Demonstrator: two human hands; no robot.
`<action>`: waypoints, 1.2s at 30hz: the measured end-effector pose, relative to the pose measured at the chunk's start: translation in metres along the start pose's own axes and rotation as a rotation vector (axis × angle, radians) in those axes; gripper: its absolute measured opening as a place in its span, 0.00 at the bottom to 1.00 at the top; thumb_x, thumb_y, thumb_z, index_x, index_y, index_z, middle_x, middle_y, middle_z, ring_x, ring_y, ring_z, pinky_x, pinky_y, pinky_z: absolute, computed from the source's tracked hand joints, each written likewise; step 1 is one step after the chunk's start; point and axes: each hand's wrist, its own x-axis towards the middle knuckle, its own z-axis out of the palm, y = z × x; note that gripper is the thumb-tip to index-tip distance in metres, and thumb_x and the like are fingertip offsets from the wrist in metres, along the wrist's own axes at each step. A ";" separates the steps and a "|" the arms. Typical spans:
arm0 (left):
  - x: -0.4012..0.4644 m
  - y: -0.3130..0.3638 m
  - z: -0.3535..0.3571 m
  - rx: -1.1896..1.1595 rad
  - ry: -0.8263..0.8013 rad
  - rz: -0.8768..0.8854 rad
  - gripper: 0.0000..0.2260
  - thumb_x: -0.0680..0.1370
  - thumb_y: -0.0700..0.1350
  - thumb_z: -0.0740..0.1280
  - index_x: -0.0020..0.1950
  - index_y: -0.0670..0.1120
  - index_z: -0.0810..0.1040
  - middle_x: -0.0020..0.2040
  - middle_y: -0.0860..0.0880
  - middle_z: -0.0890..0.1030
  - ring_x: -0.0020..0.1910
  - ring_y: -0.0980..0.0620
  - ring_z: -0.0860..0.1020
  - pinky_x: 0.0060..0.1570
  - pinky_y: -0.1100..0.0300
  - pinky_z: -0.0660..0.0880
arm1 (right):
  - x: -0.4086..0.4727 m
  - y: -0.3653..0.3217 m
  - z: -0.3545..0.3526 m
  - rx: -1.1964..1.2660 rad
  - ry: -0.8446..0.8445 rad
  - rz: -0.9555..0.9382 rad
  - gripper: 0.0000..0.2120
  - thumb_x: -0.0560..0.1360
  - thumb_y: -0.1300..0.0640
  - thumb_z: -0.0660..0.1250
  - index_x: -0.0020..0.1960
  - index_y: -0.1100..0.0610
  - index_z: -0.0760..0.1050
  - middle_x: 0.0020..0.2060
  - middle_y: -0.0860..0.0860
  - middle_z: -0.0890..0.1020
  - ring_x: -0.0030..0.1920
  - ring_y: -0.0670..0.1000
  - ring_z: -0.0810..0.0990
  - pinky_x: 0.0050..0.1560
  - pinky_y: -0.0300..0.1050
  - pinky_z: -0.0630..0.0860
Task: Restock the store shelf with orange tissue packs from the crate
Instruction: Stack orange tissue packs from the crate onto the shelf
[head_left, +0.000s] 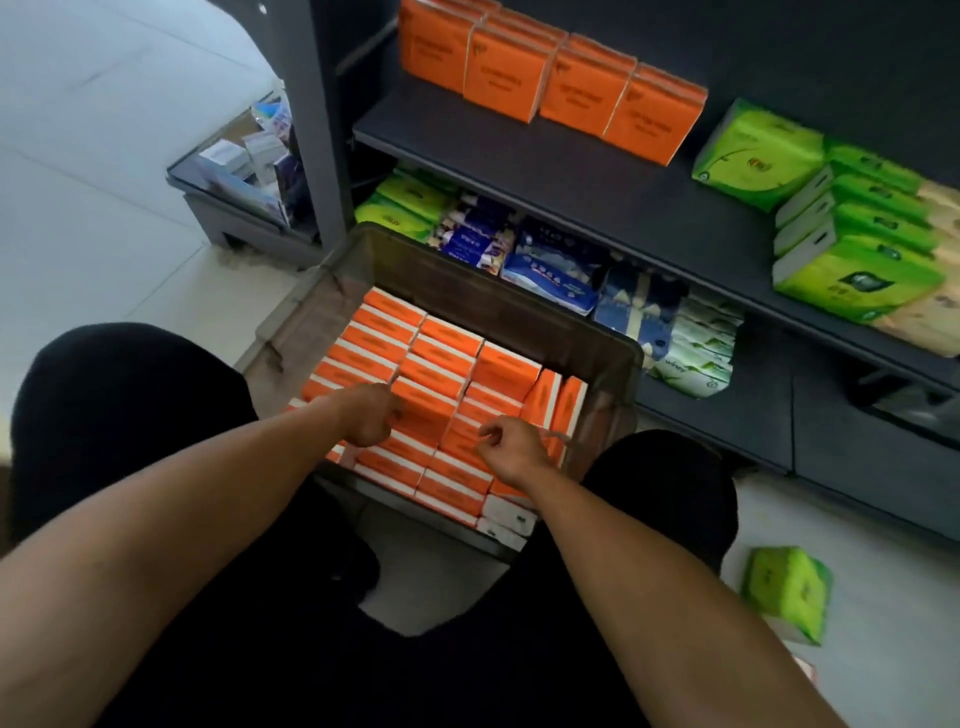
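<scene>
Pale floor tiles carry a dark crate packed with rows of orange tissue packs. Left hand rests curled on the packs; right hand hovers over them, fingers loosely bent, holding nothing. More orange packs stand on the dark shelf above, green packs beside them. One green pack lies on the floor.

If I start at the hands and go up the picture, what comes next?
Left hand and right hand → orange tissue packs in the crate → blue packs on the low shelf → orange packs on the upper shelf.
</scene>
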 end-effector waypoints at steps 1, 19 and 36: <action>0.003 0.000 0.005 0.049 -0.001 -0.005 0.21 0.78 0.46 0.64 0.71 0.48 0.72 0.71 0.44 0.71 0.69 0.43 0.71 0.67 0.54 0.69 | 0.001 -0.002 0.002 -0.008 -0.034 0.015 0.13 0.75 0.60 0.68 0.58 0.58 0.80 0.51 0.55 0.83 0.53 0.53 0.80 0.49 0.38 0.72; 0.046 0.006 0.030 0.313 0.014 0.028 0.25 0.78 0.51 0.65 0.75 0.52 0.67 0.79 0.46 0.54 0.79 0.39 0.42 0.75 0.39 0.52 | 0.004 0.003 0.012 -0.057 -0.154 0.079 0.15 0.76 0.57 0.67 0.62 0.56 0.77 0.56 0.53 0.81 0.56 0.52 0.79 0.52 0.39 0.73; -0.001 0.037 -0.020 -0.346 0.374 0.418 0.10 0.69 0.41 0.61 0.45 0.55 0.67 0.46 0.46 0.73 0.47 0.49 0.71 0.51 0.49 0.73 | -0.008 -0.014 -0.018 0.184 0.083 -0.081 0.49 0.68 0.59 0.76 0.78 0.46 0.50 0.66 0.54 0.73 0.65 0.55 0.74 0.65 0.49 0.73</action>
